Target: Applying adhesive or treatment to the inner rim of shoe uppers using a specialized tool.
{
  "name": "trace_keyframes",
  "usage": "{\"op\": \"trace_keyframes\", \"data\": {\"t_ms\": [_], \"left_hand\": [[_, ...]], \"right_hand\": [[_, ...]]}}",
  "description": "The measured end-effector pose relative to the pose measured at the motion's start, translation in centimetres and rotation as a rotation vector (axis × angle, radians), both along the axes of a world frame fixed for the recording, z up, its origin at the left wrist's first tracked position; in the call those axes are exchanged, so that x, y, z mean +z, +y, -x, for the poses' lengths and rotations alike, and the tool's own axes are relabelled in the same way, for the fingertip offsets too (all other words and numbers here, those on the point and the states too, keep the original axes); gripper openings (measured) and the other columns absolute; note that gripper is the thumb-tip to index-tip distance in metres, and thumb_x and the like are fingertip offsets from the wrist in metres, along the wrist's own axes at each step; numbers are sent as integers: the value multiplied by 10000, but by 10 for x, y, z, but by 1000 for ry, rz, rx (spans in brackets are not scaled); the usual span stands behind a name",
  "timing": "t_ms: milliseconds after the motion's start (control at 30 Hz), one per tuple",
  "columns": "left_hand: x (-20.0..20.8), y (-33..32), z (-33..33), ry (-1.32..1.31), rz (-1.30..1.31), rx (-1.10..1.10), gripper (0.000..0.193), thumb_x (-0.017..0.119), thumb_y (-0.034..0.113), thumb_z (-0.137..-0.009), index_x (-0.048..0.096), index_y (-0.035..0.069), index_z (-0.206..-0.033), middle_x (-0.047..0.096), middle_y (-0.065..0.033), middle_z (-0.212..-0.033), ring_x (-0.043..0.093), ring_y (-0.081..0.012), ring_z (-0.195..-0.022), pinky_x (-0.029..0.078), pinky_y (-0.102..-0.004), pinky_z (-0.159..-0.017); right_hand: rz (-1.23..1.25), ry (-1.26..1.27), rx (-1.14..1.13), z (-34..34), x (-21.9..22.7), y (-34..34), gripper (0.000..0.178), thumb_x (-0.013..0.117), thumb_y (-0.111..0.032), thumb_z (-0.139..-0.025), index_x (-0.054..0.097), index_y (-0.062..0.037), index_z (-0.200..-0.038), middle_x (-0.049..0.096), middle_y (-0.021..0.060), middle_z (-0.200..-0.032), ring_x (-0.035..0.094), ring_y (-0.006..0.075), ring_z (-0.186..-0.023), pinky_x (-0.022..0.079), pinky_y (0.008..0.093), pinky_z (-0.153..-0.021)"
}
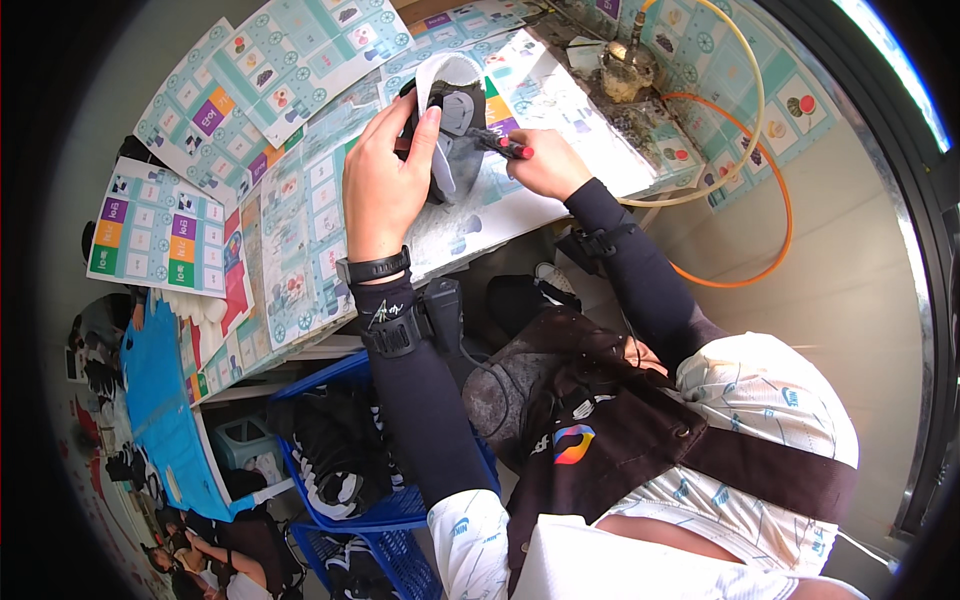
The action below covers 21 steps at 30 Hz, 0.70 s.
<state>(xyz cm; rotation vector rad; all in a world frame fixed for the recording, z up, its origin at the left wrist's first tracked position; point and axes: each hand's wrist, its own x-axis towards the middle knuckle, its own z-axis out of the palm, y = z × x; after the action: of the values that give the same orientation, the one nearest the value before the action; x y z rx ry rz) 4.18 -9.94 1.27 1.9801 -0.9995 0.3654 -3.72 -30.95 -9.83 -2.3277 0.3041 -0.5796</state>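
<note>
A black and grey shoe (458, 115) with a pale mesh part at its top stands tilted on the paper-covered table. My left hand (385, 185) grips its left side, with the thumb on the front and the other fingers partly hidden behind. In my right hand (553, 165) is a slim black tool with a red end (518, 151); its exact kind is not plain. The tool's dark tip meets the shoe's right side. The fingers of my right hand are curled round the tool and partly out of sight.
Printed sheets (215, 115) cover the worktable. A crusted pot (628, 75) stands at the far right, near an orange hose (788, 205) and a yellowish hose (757, 90). Below the table, a blue crate (400, 508) holds black shoes. Other people are at the lower left.
</note>
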Motion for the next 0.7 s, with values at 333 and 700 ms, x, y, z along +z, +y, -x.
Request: {"op": "trace_keyframes", "data": {"t_ms": [333, 700], "left_hand": [[0, -2, 2, -20, 11, 8, 475, 690, 401, -1055, 720, 9, -1322, 775, -164, -1188, 710, -227, -885, 560, -335, -826], [-5, 1, 3, 9, 24, 6, 492, 694, 416, -1033, 726, 18, -1319, 740, -202, -1292, 746, -293, -897, 584, -371, -861]], "right_hand": [[-2, 28, -48, 8, 3, -9, 264, 604, -148, -810, 753, 4, -966, 713, 293, -868, 693, 490, -885, 553, 538, -855], [-5, 37, -31, 12, 3, -7, 275, 639, -158, -791, 747, 14, -978, 714, 289, -875, 693, 486, -900, 555, 521, -842]]}}
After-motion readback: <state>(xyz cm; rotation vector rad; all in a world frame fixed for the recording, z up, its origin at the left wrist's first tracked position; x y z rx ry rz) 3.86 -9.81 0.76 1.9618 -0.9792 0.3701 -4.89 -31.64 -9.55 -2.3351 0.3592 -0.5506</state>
